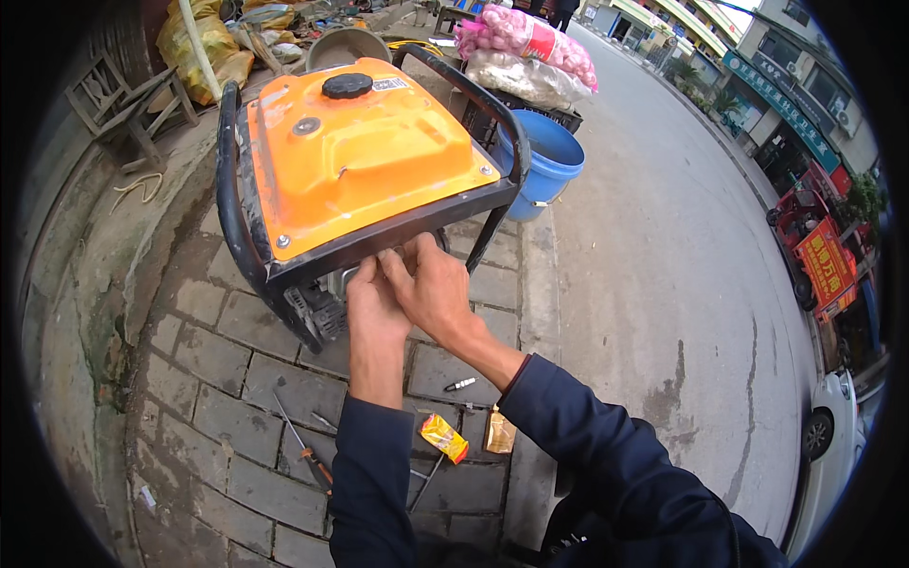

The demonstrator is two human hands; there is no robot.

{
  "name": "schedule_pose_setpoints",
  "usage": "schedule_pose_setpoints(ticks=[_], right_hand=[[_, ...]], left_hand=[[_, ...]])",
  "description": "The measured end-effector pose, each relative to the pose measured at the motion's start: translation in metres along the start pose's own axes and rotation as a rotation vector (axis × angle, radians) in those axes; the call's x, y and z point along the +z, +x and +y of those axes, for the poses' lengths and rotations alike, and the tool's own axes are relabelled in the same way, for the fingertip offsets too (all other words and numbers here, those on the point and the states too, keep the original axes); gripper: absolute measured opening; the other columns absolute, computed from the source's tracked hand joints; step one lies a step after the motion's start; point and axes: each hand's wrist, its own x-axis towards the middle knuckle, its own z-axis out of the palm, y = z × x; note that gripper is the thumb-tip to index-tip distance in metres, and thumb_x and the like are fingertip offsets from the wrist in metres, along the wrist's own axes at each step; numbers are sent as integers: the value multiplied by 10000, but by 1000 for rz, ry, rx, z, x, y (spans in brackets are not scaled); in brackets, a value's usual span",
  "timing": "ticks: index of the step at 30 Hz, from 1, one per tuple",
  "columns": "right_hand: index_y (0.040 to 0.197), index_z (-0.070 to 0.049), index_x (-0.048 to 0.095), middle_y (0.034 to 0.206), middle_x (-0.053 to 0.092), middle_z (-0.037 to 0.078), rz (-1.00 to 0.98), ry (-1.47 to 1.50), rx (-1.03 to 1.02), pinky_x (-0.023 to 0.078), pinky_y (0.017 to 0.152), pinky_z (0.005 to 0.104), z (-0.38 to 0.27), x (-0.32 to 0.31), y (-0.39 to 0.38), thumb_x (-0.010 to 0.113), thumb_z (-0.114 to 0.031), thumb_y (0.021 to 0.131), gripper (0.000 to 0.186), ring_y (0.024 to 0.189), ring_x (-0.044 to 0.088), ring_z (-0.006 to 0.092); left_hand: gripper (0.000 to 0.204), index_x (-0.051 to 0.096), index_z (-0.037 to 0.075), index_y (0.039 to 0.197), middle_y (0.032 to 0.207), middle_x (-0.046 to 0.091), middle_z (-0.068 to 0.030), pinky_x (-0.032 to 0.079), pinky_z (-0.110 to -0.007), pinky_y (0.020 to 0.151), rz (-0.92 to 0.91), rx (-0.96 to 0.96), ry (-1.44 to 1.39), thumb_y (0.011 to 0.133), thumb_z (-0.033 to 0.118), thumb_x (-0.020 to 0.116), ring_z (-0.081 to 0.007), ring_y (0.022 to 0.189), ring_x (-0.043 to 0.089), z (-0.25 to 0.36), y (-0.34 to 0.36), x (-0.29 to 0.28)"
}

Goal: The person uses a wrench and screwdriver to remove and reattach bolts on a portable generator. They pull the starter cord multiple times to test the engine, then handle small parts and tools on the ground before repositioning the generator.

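Note:
An orange-topped generator in a black tube frame stands on the paving. My left hand and my right hand meet below the tank's front rail, at the engine, with fingers curled; what they grip is hidden by the hands themselves. On the paving below lie a spark plug, a screwdriver with an orange and black handle, a thin metal tool, a yellow-red packet and a tan packet.
A blue bucket stands right of the generator, before stacked sacks. A wooden chair is behind left, near a mossy wall. The road runs along the right, with a red cart and white car.

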Motion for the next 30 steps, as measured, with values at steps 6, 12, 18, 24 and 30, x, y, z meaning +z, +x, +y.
schedule_pose_setpoints(ticks=[6,12,18,24,30], right_hand=[[974,10,622,769,700,189,-88,3,34,544,657,426,-1,-8,-1,726,-296,921,328,703,700,359],[976,18,624,770,703,185,-18,115,65,541,656,415,-1,1,-5,746,-293,907,341,692,697,355],[947,-6,578,724,682,181,-72,6,46,516,605,485,2,2,-1,738,-294,898,333,663,680,389],[943,-7,571,688,663,167,-16,165,52,517,606,477,-4,0,-8,738,-293,893,334,631,668,386],[952,-1,573,704,672,153,-7,114,105,523,627,461,-4,5,-2,744,-297,886,348,660,678,352]], left_hand=[[410,566,21,1311,1271,643,-159,491,-448,1035,-13,-24,14,1100,311,367,-295,1180,613,1,20,-25],[381,587,3,1244,1214,660,-163,506,-456,1010,87,46,219,1089,270,364,-316,1126,630,0,28,-15],[382,629,3,1169,1089,697,-154,533,-448,972,-120,-19,-84,1085,273,373,-333,1019,667,1,0,-6],[418,620,2,1206,1135,683,-151,524,-465,992,141,48,155,1099,307,353,-335,1036,664,3,20,2],[403,611,-4,1223,1170,681,-176,529,-456,991,-80,16,-42,1097,300,378,-334,1082,657,2,-4,1]])
